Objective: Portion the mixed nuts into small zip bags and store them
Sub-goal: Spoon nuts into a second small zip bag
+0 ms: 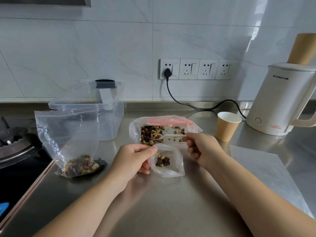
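Observation:
A small clear zip bag [172, 165] lies on the steel counter with a few mixed nuts inside. My left hand [135, 158] pinches its open mouth at the left edge. Just behind it sits a larger clear bag [136, 132] holding loose mixed nuts [150, 134], with a red zip strip at its far side. My right hand [203, 147] grips the handle of a clear plastic spoon [169, 135] whose bowl rests among those nuts. At the left a third zip bag [68, 134] stands upright with nuts at its bottom.
A clear lidded plastic container [111, 120] stands behind the upright bag. A paper cup [226, 127] and a white electric kettle [280, 100] are at the right, its black cord [188, 105] running to the wall sockets. A gas stove [15, 144] borders the counter's left edge.

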